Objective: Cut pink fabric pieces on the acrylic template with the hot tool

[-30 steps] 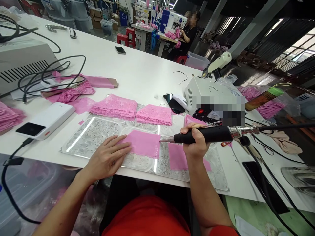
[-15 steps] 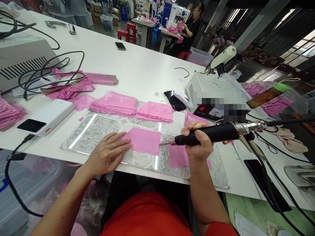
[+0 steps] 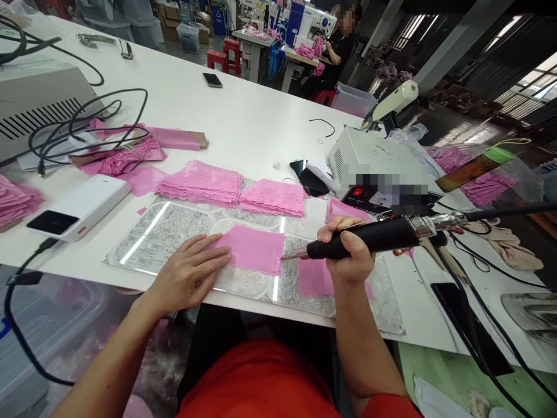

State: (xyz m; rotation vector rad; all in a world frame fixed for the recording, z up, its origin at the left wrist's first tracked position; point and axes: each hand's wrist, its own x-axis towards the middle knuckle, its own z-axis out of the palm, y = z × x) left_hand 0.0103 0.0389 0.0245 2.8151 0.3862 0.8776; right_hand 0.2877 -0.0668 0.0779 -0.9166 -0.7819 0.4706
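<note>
My left hand (image 3: 191,270) lies flat with fingers stretched, its fingertips on the left end of a pink fabric piece (image 3: 252,248). That piece rests on a clear-topped patterned mat (image 3: 150,238). Wrapped round a black handheld ultrasonic cutter (image 3: 365,238) is my right hand (image 3: 350,249). The cutter's metal tip is at the right edge of the fabric, near its lower corner. Another pink piece (image 3: 314,277) lies partly behind my right hand. Behind the mat's middle sit two stacks of pink lace fabric, a larger stack (image 3: 202,184) and a smaller stack (image 3: 272,197).
A grey control box (image 3: 378,159) with a red display stands at the right, cabled nearby. A white power bank (image 3: 93,203) and looped black cables (image 3: 87,119) are at the left. A phone (image 3: 213,80) lies further back. A person sits at a sewing machine (image 3: 311,26) beyond.
The cutter's tip has shifted very slightly along the fabric's right edge, toward me. My left hand stays in place on the fabric.
</note>
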